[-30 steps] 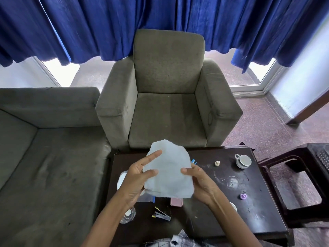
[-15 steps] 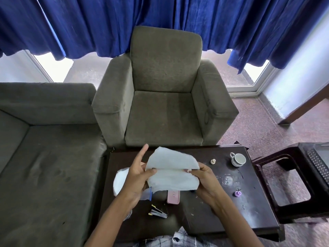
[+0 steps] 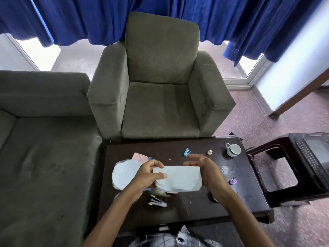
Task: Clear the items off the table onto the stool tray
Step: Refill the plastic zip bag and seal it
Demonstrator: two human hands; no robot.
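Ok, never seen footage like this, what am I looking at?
No machine here: a camera worn on a person's head looks forward and down at their own two hands. The left hand pinches one end of a folded white sheet; the right hand, blurred, is at its other end. Below lies a dark wooden table with a white teacup, a small blue stapler, a grey and yellow stapler and a round white cloth. The black slotted tray on the dark stool stands to the right.

No legible writing; the pink card (image 3: 139, 156) bears a red mark too small to read
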